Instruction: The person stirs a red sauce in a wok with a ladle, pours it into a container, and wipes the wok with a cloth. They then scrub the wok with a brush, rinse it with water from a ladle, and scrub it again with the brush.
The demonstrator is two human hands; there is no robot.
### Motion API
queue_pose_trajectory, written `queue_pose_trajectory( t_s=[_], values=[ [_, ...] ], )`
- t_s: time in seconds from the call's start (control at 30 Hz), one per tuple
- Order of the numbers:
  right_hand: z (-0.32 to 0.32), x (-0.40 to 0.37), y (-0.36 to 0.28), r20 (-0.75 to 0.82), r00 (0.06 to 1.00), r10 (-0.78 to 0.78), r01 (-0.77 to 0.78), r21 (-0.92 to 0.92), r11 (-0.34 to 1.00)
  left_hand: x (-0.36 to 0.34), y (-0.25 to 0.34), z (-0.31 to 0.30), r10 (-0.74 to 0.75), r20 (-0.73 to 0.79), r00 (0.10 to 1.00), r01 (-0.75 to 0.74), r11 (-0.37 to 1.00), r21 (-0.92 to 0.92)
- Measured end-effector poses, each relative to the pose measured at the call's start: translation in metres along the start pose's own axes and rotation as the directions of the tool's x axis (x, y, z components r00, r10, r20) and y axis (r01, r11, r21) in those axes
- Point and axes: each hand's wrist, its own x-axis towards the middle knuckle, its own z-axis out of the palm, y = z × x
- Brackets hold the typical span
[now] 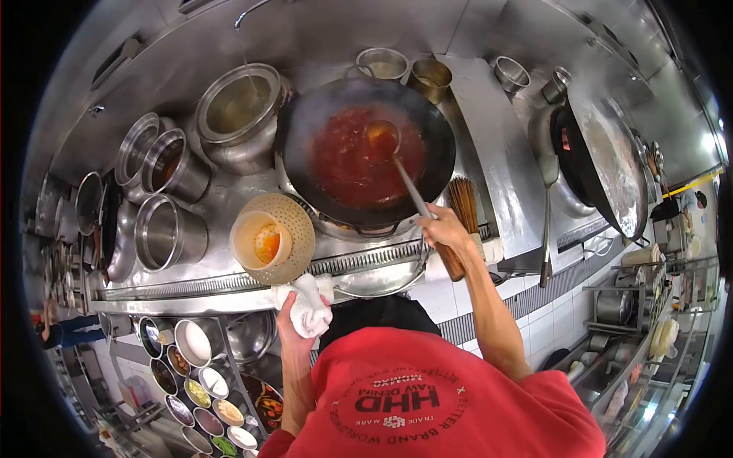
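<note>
My right hand (445,227) is closed around the handle of a long ladle (411,185). The ladle's bowl dips into red, steaming liquid with pieces in it (343,156), inside a large black wok (299,126) on the stove. In my left hand (290,324) is a folded white cloth (308,307), held at the stove's front edge. Just above that cloth sits a perforated strainer (299,229) with a pale container (243,237) resting in it; something orange lies at the container's bottom.
Steel pots (169,233) stand left of the wok, and a tap (243,21) runs into a large pot (210,122). A bamboo brush (463,202) is to the right. Farther right are a second wok (569,164) and a spatula (547,198). Ingredient bowls (193,342) fill the lower left.
</note>
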Motion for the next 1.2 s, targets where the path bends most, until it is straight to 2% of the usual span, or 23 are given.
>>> queue_pose_trajectory(
  t_s=[0.03,0.07,0.13,0.17,0.23,0.27,0.33,0.4,0.5,0.6,0.73,0.8,0.83,0.87,0.93,0.97,1.0,1.07,1.1,1.2],
  values=[
    [0.008,0.004,0.001,-0.023,0.999,0.025,-0.023,0.051,0.998,0.0,0.001,0.003,0.021,0.043,0.999,-0.024,0.996,0.081],
    [0.014,-0.002,0.003,0.042,0.995,0.087,-0.094,0.222,0.971,0.001,-0.001,0.007,0.016,0.044,0.999,-0.02,0.996,0.082],
    [0.014,-0.016,0.015,0.195,0.973,0.123,-0.189,0.369,0.91,0.0,-0.004,0.013,0.032,-0.012,0.999,-0.032,0.998,0.053],
    [0.011,-0.025,0.02,0.196,0.973,0.125,-0.191,0.369,0.91,-0.001,-0.003,0.012,0.031,-0.014,0.999,-0.031,0.998,0.052],
    [-0.006,-0.043,0.03,0.158,0.975,0.157,-0.214,0.469,0.857,-0.004,-0.001,-0.001,-0.001,0.088,0.996,-0.004,0.998,0.061],
    [-0.016,-0.044,0.029,0.157,0.975,0.156,-0.213,0.47,0.857,-0.008,-0.001,0.002,-0.001,0.089,0.996,-0.004,0.998,0.061],
    [-0.033,-0.039,0.02,0.099,0.985,0.139,-0.158,0.222,0.962,-0.008,-0.005,-0.007,0.138,-0.054,0.989,-0.122,0.965,0.234],
    [-0.028,-0.014,0.01,0.043,0.999,0.033,-0.033,0.012,0.999,-0.008,-0.005,0.001,0.145,-0.07,0.987,-0.128,0.969,0.211],
    [-0.002,0.008,0.011,-0.012,1.0,-0.017,0.018,0.075,0.997,-0.002,-0.005,0.008,0.141,-0.039,0.989,-0.128,0.963,0.235],
    [0.007,-0.006,0.026,0.156,0.986,0.05,-0.095,0.293,0.951,0.003,-0.006,0.008,0.135,-0.039,0.99,-0.122,0.965,0.233],
    [-0.018,-0.037,0.033,0.212,0.972,0.101,-0.184,0.419,0.889,0.0,-0.004,0.0,0.138,-0.068,0.988,-0.122,0.973,0.197],
    [-0.036,-0.038,0.028,0.15,0.982,0.111,-0.147,0.259,0.955,0.001,-0.003,-0.002,0.163,-0.083,0.983,-0.144,0.969,0.199],
    [-0.039,-0.029,0.025,0.095,0.988,0.121,-0.132,0.112,0.985,0.001,-0.002,-0.003,0.157,-0.069,0.985,-0.141,0.971,0.195],
    [-0.037,-0.023,0.02,0.097,0.988,0.12,-0.13,0.111,0.985,0.001,-0.003,-0.004,0.147,-0.056,0.987,-0.134,0.973,0.19],
    [-0.028,-0.015,0.014,-0.052,0.996,-0.072,0.054,-0.287,0.956,0.004,-0.006,-0.003,0.137,-0.052,0.989,-0.124,0.973,0.194],
    [-0.026,-0.003,0.027,-0.091,0.977,-0.192,0.142,-0.387,0.911,0.005,-0.006,0.0,0.124,-0.046,0.991,-0.113,0.973,0.201],
    [-0.027,-0.007,0.028,-0.102,0.976,-0.193,0.14,-0.384,0.913,0.004,-0.006,0.007,0.119,-0.038,0.992,-0.108,0.973,0.206],
    [-0.031,-0.015,0.03,-0.115,0.854,-0.508,0.313,-0.667,0.676,0.007,-0.009,0.01,0.105,-0.021,0.994,-0.098,0.974,0.205],
    [-0.037,-0.02,0.03,-0.12,0.859,-0.497,0.266,-0.726,0.634,0.011,-0.01,0.005,0.088,-0.001,0.996,-0.086,0.974,0.209],
    [-0.064,-0.035,0.028,-0.191,0.866,-0.461,0.182,-0.74,0.648,0.02,-0.015,0.004,0.096,0.022,0.995,-0.099,0.965,0.243]
  ],
)
